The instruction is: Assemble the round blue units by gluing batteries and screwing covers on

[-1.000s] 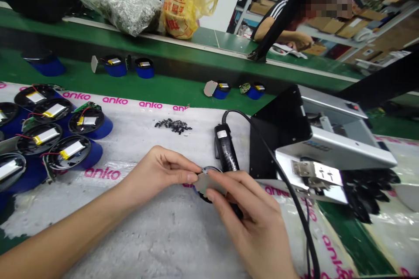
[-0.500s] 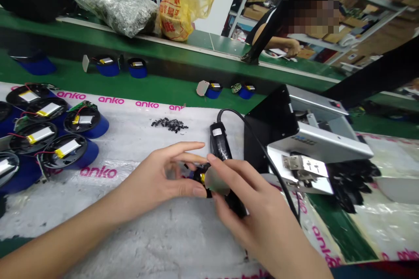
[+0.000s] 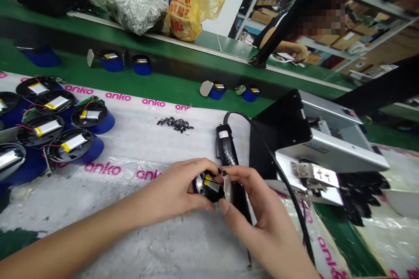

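My left hand [image 3: 178,187] is closed round a small round housing [image 3: 206,192], dark inside, with a yellow-ended battery and thin wires showing. Between thumb and fingers of my right hand [image 3: 265,213] is a pale round disc [image 3: 228,188], tilted nearly edge-on beside the housing's open face. The fingertips of both hands almost meet at the housing's upper rim. Directly behind them, a black corded hand tool [image 3: 226,146] lies on the sheet, its lower part partly hidden by my right hand.
Several blue housings with batteries [image 3: 77,146] crowd the left. Small black pieces [image 3: 176,124] lie in a pile on the white sheet [image 3: 140,135]. A silver and black machine [image 3: 343,148] stands at right, a cable [image 3: 288,174] before it. Across the bench, another person's hand [image 3: 299,52] shows.
My left fingers have closed round the housing, and its inside shows more. The disc has turned from facing me to nearly edge-on. The whole view has shifted slightly.
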The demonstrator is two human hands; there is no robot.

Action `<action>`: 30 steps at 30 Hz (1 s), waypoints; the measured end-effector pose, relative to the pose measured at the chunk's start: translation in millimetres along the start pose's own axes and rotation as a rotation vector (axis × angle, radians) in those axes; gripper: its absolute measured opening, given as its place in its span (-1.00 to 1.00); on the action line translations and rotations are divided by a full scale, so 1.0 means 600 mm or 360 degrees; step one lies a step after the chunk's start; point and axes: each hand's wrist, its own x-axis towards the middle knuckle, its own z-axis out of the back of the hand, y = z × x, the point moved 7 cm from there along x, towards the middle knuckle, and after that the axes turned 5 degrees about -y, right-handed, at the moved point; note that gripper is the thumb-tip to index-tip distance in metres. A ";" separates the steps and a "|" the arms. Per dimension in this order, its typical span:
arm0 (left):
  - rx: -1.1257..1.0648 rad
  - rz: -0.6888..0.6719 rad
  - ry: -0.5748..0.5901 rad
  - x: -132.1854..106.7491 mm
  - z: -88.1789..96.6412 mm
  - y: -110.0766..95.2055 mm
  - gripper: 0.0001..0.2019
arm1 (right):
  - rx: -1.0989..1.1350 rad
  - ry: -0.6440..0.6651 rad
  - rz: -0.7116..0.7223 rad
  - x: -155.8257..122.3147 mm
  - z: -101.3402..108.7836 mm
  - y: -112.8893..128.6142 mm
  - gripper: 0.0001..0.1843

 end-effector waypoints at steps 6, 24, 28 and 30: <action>-0.0077 -0.0008 0.0009 0.000 0.007 -0.001 -0.75 | 0.0019 -0.0253 0.0032 -0.020 -0.008 0.002 -0.70; -0.0303 0.0136 -0.0271 0.011 0.004 0.012 -0.90 | -0.0261 -0.0059 0.0124 -0.028 -0.002 -0.002 -0.64; -0.0377 0.0200 -0.0437 0.011 0.010 0.014 -0.72 | -0.0343 -0.0023 0.0306 -0.018 -0.002 0.010 -0.59; -0.0371 0.0197 -0.0401 0.011 0.011 0.012 -0.67 | -0.0339 -0.0042 0.0437 -0.010 -0.002 0.018 -0.58</action>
